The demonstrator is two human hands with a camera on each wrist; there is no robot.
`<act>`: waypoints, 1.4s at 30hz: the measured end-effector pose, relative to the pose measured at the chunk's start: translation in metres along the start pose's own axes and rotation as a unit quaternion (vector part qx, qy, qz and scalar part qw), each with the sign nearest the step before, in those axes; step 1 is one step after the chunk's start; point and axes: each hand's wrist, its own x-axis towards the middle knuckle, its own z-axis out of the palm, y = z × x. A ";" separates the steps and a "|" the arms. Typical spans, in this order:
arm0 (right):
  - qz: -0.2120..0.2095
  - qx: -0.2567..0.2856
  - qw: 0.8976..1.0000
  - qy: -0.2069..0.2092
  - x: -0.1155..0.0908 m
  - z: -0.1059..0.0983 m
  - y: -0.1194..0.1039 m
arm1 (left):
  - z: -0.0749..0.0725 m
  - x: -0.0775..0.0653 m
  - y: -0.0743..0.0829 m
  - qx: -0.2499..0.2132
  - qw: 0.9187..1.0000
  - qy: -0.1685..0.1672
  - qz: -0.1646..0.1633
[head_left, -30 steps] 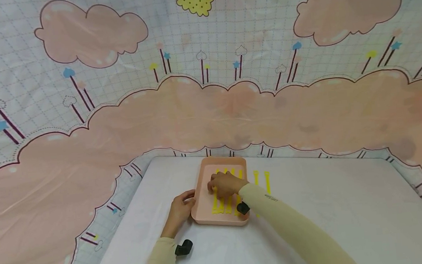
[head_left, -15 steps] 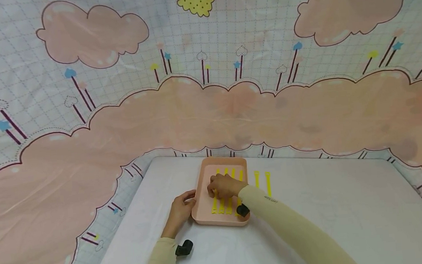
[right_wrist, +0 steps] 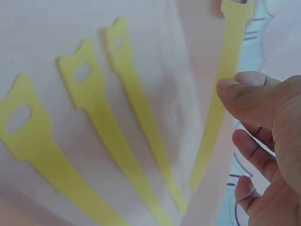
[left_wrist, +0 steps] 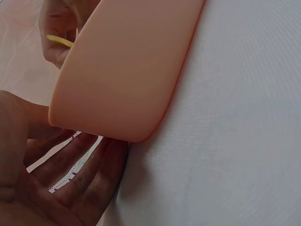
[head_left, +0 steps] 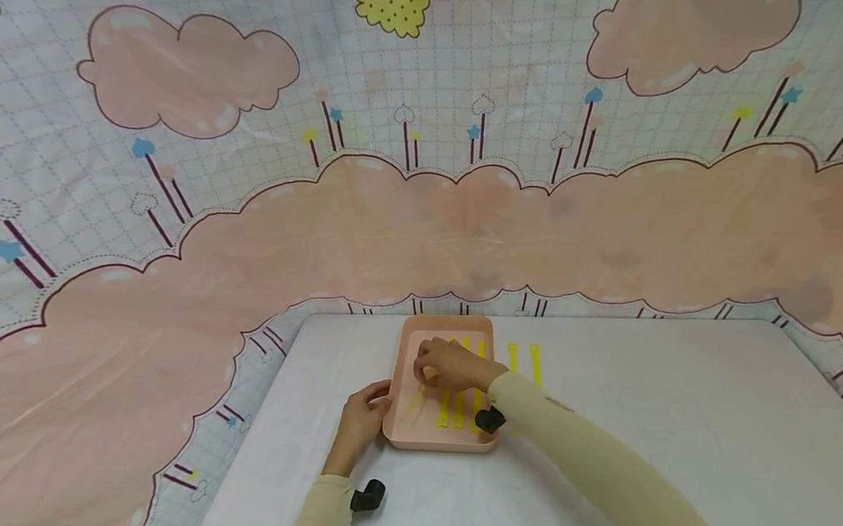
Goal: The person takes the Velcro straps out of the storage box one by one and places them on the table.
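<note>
My right hand (head_left: 455, 365) is above the pale pink tray (head_left: 437, 445). It pinches a yellow slotted cable strap (right_wrist: 229, 52) between thumb and fingers; in the right wrist view the strap hangs off the tray floor. Beneath lie several similar yellow straps (right_wrist: 136, 103), roughly side by side, each with a slotted wide head and a narrow tail. At the tray's left side, my left hand (head_left: 360, 419) holds the wall, thumb at the rim and fingers round the outside. The left wrist view shows the outer wall (left_wrist: 127, 66) up close, hiding the fingertips.
Two more yellow straps (head_left: 536, 366) lie on the white table (head_left: 669, 425) just right of the tray. A patterned curtain (head_left: 494, 231) with pink clouds stands behind the table and along its left side.
The leftmost yellow strap has come up off the tray floor in my right hand, which has shifted slightly. My left hand and the tray have stayed in place.
</note>
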 end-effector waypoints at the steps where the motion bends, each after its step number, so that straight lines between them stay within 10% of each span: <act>1: 0.002 0.014 1.000 0.007 -0.001 -0.001 0.001 | 0.000 0.000 0.000 0.004 1.000 0.002 0.001; 16: -0.021 0.281 0.952 0.116 -0.026 -0.014 0.008 | 0.001 0.001 -0.002 0.017 1.000 -0.001 -0.007; 33: 0.065 0.544 0.818 0.174 -0.044 -0.020 0.004 | 0.000 -0.001 -0.002 0.014 1.000 0.002 -0.001; 42: 0.063 0.576 0.784 0.225 -0.057 -0.018 0.003 | 0.001 0.002 -0.002 0.017 1.000 0.002 -0.003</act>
